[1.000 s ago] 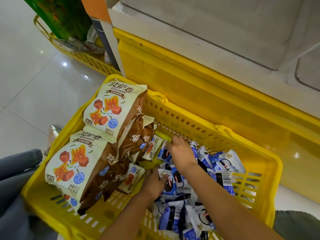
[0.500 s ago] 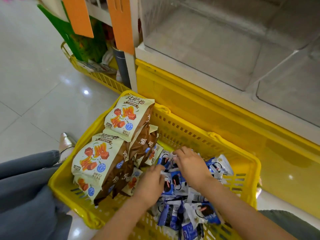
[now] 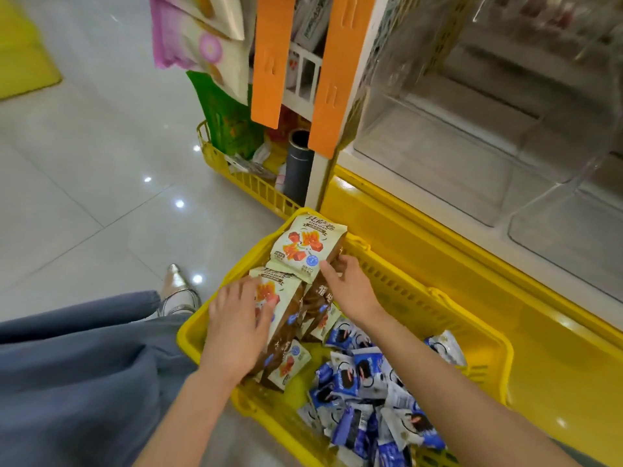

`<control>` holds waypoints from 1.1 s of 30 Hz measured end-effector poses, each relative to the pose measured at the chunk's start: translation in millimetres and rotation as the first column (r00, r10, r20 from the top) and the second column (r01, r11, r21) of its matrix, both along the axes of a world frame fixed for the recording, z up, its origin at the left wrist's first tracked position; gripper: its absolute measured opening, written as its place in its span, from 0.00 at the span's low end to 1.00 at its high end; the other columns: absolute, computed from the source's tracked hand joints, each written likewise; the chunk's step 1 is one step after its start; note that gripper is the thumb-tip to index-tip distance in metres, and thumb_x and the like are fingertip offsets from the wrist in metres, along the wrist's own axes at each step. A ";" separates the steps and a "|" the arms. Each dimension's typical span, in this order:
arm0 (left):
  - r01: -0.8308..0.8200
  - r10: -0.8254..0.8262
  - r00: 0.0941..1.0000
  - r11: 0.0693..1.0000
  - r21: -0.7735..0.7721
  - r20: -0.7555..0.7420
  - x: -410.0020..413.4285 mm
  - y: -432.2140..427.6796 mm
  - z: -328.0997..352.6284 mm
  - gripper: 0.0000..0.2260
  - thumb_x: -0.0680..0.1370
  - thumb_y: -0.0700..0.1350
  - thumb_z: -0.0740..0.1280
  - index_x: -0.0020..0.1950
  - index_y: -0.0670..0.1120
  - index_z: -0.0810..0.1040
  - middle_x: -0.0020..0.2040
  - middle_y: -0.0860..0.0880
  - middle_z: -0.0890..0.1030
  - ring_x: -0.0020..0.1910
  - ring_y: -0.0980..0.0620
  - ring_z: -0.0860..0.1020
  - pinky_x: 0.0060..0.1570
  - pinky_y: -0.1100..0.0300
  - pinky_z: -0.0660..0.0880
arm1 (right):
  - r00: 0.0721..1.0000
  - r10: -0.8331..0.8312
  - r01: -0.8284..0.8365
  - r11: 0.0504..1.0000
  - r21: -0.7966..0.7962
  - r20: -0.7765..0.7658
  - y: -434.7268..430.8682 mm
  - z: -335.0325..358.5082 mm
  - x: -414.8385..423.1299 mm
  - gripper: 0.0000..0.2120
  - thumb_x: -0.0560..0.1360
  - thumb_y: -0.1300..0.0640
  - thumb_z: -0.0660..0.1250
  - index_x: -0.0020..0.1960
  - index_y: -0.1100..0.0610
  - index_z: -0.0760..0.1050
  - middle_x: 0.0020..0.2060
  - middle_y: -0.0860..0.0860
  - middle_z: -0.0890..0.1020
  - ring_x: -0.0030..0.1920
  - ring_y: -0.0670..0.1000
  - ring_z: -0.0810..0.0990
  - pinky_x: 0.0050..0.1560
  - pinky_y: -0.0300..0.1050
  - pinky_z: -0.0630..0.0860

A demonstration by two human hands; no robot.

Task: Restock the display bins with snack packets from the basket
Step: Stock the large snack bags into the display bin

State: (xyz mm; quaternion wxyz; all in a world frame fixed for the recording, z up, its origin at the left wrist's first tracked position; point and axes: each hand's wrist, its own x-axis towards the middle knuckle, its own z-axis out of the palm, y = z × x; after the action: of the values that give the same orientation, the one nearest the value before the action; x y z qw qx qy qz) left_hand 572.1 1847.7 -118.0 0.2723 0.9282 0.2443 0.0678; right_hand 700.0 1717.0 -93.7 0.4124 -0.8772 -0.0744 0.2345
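A yellow basket (image 3: 472,318) sits on the floor against the shelf. Cream-and-brown snack bags stand in its left half, and several small blue-and-white packets (image 3: 357,375) lie heaped in its right half. My left hand (image 3: 236,325) rests on the face of the lower cream bag (image 3: 290,308), fingers spread. My right hand (image 3: 350,288) pinches the right side of the upper cream bag (image 3: 303,247), with the thumb on its front corner. Clear display bins (image 3: 472,136) stand empty above the yellow shelf base (image 3: 505,281).
A second yellow basket (image 3: 242,183) with a green bag and a grey tube stands at the shelf's left end. Two orange strips (image 3: 269,59) hang beside the bins. Grey trouser legs and a silver shoe (image 3: 175,288) are to my left on the tiled floor.
Both hands left the blue-and-white packets and moved left and up onto the cream-and-brown bags. The view tilted up, and more of the clear bins shows.
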 end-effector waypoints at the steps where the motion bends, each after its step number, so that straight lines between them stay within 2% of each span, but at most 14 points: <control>1: 0.020 -0.020 1.000 0.999 0.028 -0.017 -1.1 1.2 -4.7 0.18 0.79 0.54 0.57 0.66 0.47 0.69 0.64 0.48 0.72 0.64 0.47 0.66 0.64 0.53 0.59 | 0.987 -0.072 0.077 0.997 0.028 -0.145 12.3 -0.1 2.2 0.27 0.77 0.44 0.61 0.69 0.60 0.63 0.63 0.54 0.75 0.57 0.51 0.77 0.55 0.42 0.75; 3: 0.033 -0.033 0.999 0.998 0.061 -0.014 -2.1 1.8 -10.9 0.19 0.80 0.55 0.56 0.67 0.48 0.69 0.65 0.48 0.72 0.65 0.48 0.66 0.64 0.53 0.59 | 0.904 -0.167 0.218 0.972 0.089 -0.394 30.7 -2.7 3.2 0.25 0.77 0.45 0.63 0.66 0.60 0.68 0.61 0.55 0.77 0.57 0.54 0.78 0.54 0.46 0.78; 5: 0.030 -0.032 0.999 0.997 0.074 0.016 -3.2 1.3 -13.6 0.19 0.80 0.54 0.56 0.67 0.48 0.70 0.64 0.47 0.72 0.65 0.47 0.67 0.64 0.52 0.61 | 0.832 -0.256 0.370 0.917 0.147 -0.493 41.9 -4.2 1.5 0.18 0.77 0.49 0.64 0.61 0.60 0.71 0.59 0.54 0.78 0.55 0.53 0.78 0.47 0.43 0.78; 9: 0.035 -0.036 0.999 0.998 0.050 0.014 -5.1 5.4 -14.3 0.19 0.80 0.56 0.55 0.68 0.50 0.69 0.66 0.50 0.71 0.66 0.50 0.66 0.64 0.54 0.60 | 0.802 -0.397 0.507 0.848 0.157 -0.447 42.4 -2.7 -2.1 0.17 0.76 0.55 0.67 0.59 0.63 0.68 0.55 0.56 0.78 0.52 0.54 0.79 0.44 0.43 0.80; 12: 0.071 -0.073 0.996 0.997 -0.030 -0.048 -1.0 14.4 -9.6 0.17 0.80 0.54 0.55 0.68 0.52 0.67 0.67 0.52 0.69 0.66 0.51 0.64 0.65 0.56 0.58 | 0.866 -0.370 0.439 0.884 0.158 -0.337 30.3 12.1 -2.9 0.23 0.78 0.56 0.63 0.69 0.63 0.62 0.56 0.56 0.78 0.52 0.56 0.81 0.54 0.50 0.79; 15: 0.052 -0.077 0.992 0.971 -0.234 -0.097 6.7 21.9 6.1 0.17 0.81 0.53 0.53 0.67 0.51 0.71 0.65 0.51 0.71 0.65 0.52 0.65 0.66 0.55 0.61 | 0.928 -0.287 0.346 0.899 0.267 -0.236 16.8 41.7 -10.2 0.17 0.79 0.57 0.62 0.65 0.61 0.64 0.56 0.57 0.79 0.45 0.51 0.83 0.45 0.45 0.81; 16: -0.006 -0.020 0.998 0.906 -0.424 -0.058 7.7 23.5 17.2 0.17 0.81 0.54 0.54 0.65 0.50 0.72 0.61 0.51 0.75 0.63 0.54 0.69 0.64 0.55 0.65 | 0.954 -0.241 0.286 0.912 0.295 -0.179 12.7 52.8 -15.6 0.13 0.79 0.57 0.62 0.61 0.59 0.65 0.53 0.56 0.80 0.41 0.48 0.83 0.41 0.42 0.81; 18: -0.042 0.106 0.994 0.559 -0.828 0.020 6.5 23.7 44.0 0.15 0.79 0.58 0.56 0.58 0.52 0.74 0.47 0.56 0.82 0.49 0.64 0.78 0.52 0.60 0.73 | 0.993 -0.107 0.119 0.941 0.317 -0.056 5.3 71.1 -30.4 0.07 0.78 0.57 0.62 0.54 0.56 0.66 0.48 0.52 0.81 0.38 0.44 0.84 0.33 0.36 0.79; 20: 0.049 0.114 0.990 0.246 -0.968 0.079 3.5 24.8 65.7 0.18 0.74 0.62 0.61 0.56 0.52 0.76 0.44 0.55 0.84 0.43 0.60 0.82 0.51 0.58 0.75 | 0.998 0.048 -0.059 0.954 0.294 0.044 -0.4 82.1 -48.4 0.05 0.78 0.56 0.62 0.50 0.55 0.67 0.46 0.49 0.82 0.41 0.42 0.84 0.35 0.35 0.79; 22: 0.078 0.139 0.986 0.118 -0.990 0.095 -1.3 26.4 79.1 0.24 0.67 0.59 0.70 0.59 0.50 0.76 0.49 0.49 0.84 0.48 0.51 0.83 0.53 0.50 0.77 | 0.984 0.161 -0.175 0.937 0.301 0.072 -3.6 87.0 -64.7 0.06 0.77 0.55 0.63 0.50 0.56 0.68 0.47 0.51 0.82 0.45 0.46 0.84 0.40 0.42 0.82; 25: 0.036 0.296 0.950 0.205 -0.978 0.097 -6.9 33.4 89.8 0.23 0.65 0.53 0.74 0.58 0.50 0.76 0.47 0.48 0.85 0.45 0.48 0.84 0.46 0.51 0.79 | 0.981 0.192 -0.184 0.917 0.355 0.011 -4.0 83.7 -71.4 0.07 0.79 0.54 0.60 0.55 0.54 0.69 0.50 0.49 0.83 0.48 0.44 0.83 0.42 0.36 0.79; 27: 0.023 0.388 0.912 0.280 -0.960 0.135 -10.0 41.6 94.3 0.24 0.63 0.54 0.75 0.56 0.50 0.74 0.46 0.49 0.85 0.43 0.50 0.84 0.40 0.54 0.80 | 0.992 0.119 -0.103 0.957 0.273 -0.045 -0.9 74.0 -68.5 0.12 0.79 0.50 0.58 0.61 0.53 0.66 0.56 0.48 0.79 0.47 0.40 0.81 0.44 0.32 0.77; 30: 0.028 0.441 0.881 0.313 -0.949 0.171 -11.6 52.4 99.6 0.31 0.57 0.57 0.75 0.58 0.49 0.73 0.49 0.48 0.84 0.44 0.50 0.84 0.40 0.54 0.80 | 0.975 0.042 -0.030 0.998 0.059 -0.220 7.2 44.9 -65.6 0.26 0.78 0.44 0.58 0.69 0.59 0.60 0.61 0.51 0.73 0.56 0.46 0.77 0.61 0.43 0.73; 33: 0.021 0.438 0.875 0.390 -0.921 0.206 -12.0 56.6 103.1 0.29 0.60 0.56 0.76 0.57 0.52 0.73 0.50 0.50 0.83 0.44 0.52 0.83 0.40 0.55 0.81 | 0.913 -0.034 0.048 0.999 0.024 -0.407 23.2 14.8 -65.6 0.29 0.77 0.42 0.60 0.69 0.61 0.66 0.63 0.57 0.77 0.61 0.57 0.76 0.61 0.50 0.74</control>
State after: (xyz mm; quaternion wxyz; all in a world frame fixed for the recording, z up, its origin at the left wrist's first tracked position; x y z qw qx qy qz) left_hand 560.1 1904.3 -15.0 0.7612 0.5556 0.2951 0.1574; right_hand 634.4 1740.2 -78.9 0.4385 -0.8035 0.0275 0.4016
